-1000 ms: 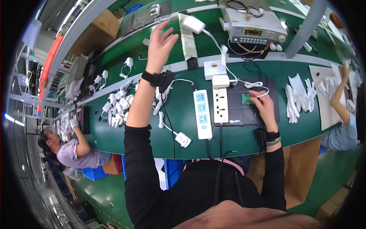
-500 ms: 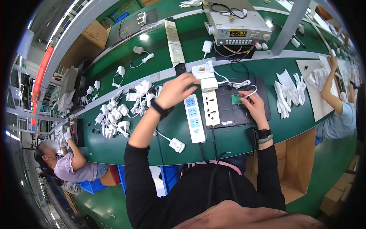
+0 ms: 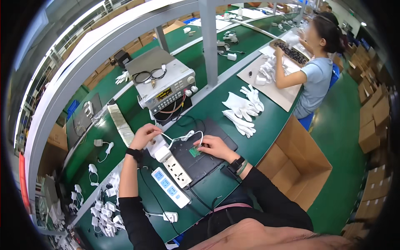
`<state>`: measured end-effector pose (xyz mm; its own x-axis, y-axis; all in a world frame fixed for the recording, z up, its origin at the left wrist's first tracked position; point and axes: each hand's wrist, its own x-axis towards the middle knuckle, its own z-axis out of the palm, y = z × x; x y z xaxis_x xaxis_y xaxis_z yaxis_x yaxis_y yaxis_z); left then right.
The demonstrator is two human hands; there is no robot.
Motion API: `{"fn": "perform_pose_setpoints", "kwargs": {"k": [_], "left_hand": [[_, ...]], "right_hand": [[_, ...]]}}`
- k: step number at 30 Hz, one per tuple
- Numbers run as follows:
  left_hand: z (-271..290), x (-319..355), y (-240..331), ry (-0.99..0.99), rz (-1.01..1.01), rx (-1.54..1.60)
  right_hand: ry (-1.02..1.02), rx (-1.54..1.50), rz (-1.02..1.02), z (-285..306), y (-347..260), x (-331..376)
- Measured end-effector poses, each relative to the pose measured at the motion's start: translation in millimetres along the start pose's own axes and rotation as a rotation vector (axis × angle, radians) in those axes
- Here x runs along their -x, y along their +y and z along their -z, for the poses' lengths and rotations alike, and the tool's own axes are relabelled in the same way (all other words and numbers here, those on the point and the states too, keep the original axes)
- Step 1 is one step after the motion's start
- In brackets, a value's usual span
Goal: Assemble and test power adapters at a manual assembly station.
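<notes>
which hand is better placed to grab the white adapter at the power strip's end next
Likely the left: the left hand is closer to that adapter, though it seems to be touching a white cable. The right hand is farther off, at the green circuit board.

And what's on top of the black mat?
Over the black mat, the right hand touches a green circuit board, a white cable running to its fingers. A white power strip borders the mat. The hand covers part of the board; anything underneath is hidden.
</notes>
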<state>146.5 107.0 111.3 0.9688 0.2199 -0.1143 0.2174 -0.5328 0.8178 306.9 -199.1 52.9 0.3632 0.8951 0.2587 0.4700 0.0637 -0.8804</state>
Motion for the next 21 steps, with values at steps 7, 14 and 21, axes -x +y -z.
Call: {"fn": "perform_pose_setpoints", "kwargs": {"k": [7, 14, 21], "left_hand": [[-32, 10, 44, 0.069, -0.445, 0.019], [-29, 33, 56, 0.228, -0.254, 0.015], [41, 29, -22, 1.085, -0.194, 0.153]], "right_hand": [[0.052, 0.011, 0.023, -2, 0, -3], [0.030, -0.044, -0.049, -7, -2, -3], [0.030, -0.039, -0.054, -12, -7, -5]]}}
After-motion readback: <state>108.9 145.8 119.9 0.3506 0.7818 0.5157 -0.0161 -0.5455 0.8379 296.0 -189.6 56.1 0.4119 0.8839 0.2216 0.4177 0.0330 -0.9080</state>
